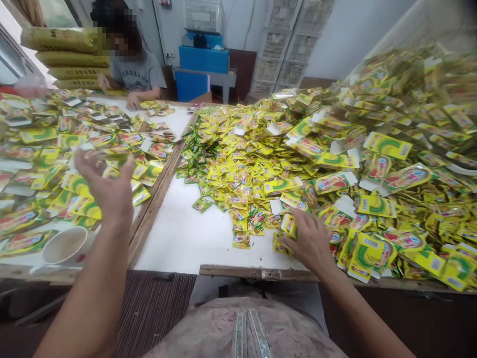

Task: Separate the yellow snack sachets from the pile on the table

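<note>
My left hand (106,186) is raised over the left table, fingers spread above a heap of yellow-green sachet cards (55,149); a blurred card sits at its fingertips and the grip is unclear. My right hand (307,238) rests palm down on the white table (179,238), fingers curled on a small yellow sachet (288,224) at the edge of a large pile of small sachets (242,164). Larger yellow packets (387,144) are heaped to the right.
A white cup (64,246) stands at the left table's near edge. A wooden strip (156,199) divides the two tables. Another person (130,64) sits at the far left end, hands on the table. Yellow sacks (63,57), blue boxes (203,57) and white crates (283,44) stand behind.
</note>
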Demonstrator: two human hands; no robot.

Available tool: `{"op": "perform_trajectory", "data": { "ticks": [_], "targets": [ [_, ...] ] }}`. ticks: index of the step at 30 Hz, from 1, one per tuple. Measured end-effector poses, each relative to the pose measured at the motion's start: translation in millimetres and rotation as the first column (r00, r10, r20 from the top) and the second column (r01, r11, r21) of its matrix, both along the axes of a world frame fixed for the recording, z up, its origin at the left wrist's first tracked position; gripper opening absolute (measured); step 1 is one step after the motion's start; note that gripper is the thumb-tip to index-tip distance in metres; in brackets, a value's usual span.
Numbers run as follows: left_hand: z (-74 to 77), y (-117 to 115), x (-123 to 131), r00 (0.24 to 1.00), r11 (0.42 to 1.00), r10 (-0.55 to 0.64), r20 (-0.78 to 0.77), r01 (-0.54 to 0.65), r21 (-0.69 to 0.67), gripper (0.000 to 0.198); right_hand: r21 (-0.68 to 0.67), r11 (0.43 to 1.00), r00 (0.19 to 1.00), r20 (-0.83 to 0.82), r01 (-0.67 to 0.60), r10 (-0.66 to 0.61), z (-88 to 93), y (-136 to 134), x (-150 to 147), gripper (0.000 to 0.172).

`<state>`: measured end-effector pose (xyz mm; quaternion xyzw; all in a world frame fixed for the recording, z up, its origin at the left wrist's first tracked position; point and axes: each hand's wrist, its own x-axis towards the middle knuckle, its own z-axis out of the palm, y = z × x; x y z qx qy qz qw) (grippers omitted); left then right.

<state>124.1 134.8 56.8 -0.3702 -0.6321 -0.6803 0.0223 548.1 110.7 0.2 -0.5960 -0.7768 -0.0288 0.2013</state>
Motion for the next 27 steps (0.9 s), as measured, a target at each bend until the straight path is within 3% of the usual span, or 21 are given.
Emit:
{"op": "perform_trajectory", "data": {
  "ticks": [1,3,5,7,8,10,12,13,16,19,22,25,27],
  "targets": [
    [-6.2,-2,11,0.999,0.998,-0.042,0.03,0.044,-0.055,0.084,-0.03,0.999,0.999,0.038,0.029,-0.028,-4.0,1,11,0.061],
    [-26.0,-11,46,0.955,0.952,-0.21,0.208,0.248,-0.18,0.054,-0.058,0.997,0.998,-0.002,0.059,-0.059,-8.5,2,17,0.064],
    [-47.8,-23,91,0.832,0.82,-0.386,0.398,0.507,-0.265,0.043,-0.049,0.996,0.978,-0.191,0.072,-0.081,-6.4,2,3,0.07],
    [-64.2,-37,131,0.69,0.652,-0.51,0.514,0.699,-0.293,0.047,-0.096,0.994,0.887,-0.453,0.051,-0.089,0.5,2,-26,0.079],
    [-69.7,-43,147,0.606,0.561,-0.563,0.562,0.779,-0.279,0.055,-0.16,0.987,0.812,-0.577,-0.006,-0.089,4.3,3,-43,0.08],
    [-76.8,-53,167,0.431,0.406,-0.64,0.636,0.893,-0.196,0.069,-0.279,0.923,0.69,-0.724,-0.266,-0.02,10.1,5,-73,0.068],
    [-81.6,-58,172,0.322,0.341,-0.653,0.685,0.933,-0.114,0.066,-0.326,0.853,0.684,-0.728,-0.407,0.048,10.7,12,-91,0.045],
    [-84.0,-58,170,0.303,0.342,-0.637,0.709,0.935,-0.092,0.06,-0.337,0.861,0.736,-0.674,-0.38,0.061,8.4,17,-95,0.039],
    [-90.6,-58,153,0.325,0.406,-0.538,0.777,0.909,-0.099,0.054,-0.321,0.939,0.942,-0.334,-0.119,0.005,-7.9,33,-87,0.033],
    [-93.6,-58,137,0.385,0.468,-0.46,0.8,0.871,-0.15,0.057,-0.312,0.948,0.995,-0.098,-0.065,0.036,-26.8,43,-74,0.041],
    [-93.4,-60,128,0.477,0.474,-0.434,0.764,0.842,-0.257,0.059,-0.26,0.958,0.964,-0.263,-0.118,0.047,-28.1,43,-71,0.03],
    [-94.0,-61,121,0.533,0.459,-0.464,0.707,0.828,-0.323,0.062,-0.205,0.972,0.833,-0.553,-0.114,-0.019,-10.1,38,-80,0.027],
    [-95.0,-61,119,0.584,0.493,-0.48,0.655,0.797,-0.349,0.061,-0.246,0.946,0.751,-0.66,-0.21,-0.005,1.5,36,-90,0.031]
  ]
}}
